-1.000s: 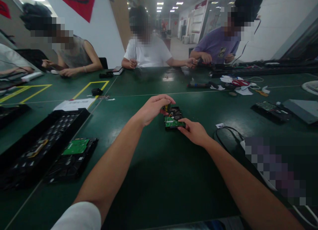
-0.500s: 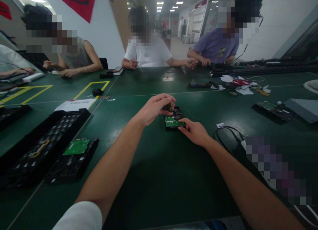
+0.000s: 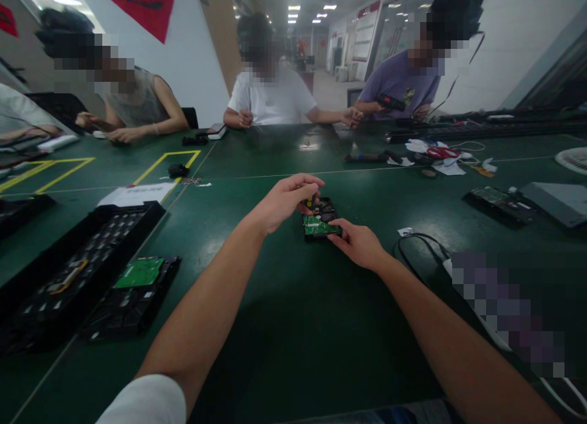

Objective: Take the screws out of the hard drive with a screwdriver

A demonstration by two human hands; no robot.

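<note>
A hard drive [image 3: 317, 226] with a green circuit board lies on the green table in front of me. My left hand [image 3: 290, 200] is closed around a screwdriver [image 3: 310, 201] with a black and yellow handle, held upright above the drive's left side. Its tip is too small to make out clearly. At the drive's right edge, my right hand [image 3: 360, 243] grips the drive between thumb and fingers.
On the left lie a long black tray [image 3: 87, 259] and a second drive [image 3: 135, 292] with a green board. Another drive [image 3: 495, 204] and a grey box [image 3: 557, 201] are at right, near a cable [image 3: 415, 237]. Three people sit across the table, with loose parts before them.
My hands stay almost in place at the drive; the screwdriver handle shows slightly more yellow. Across the table, the person in purple has raised a dark power tool.
</note>
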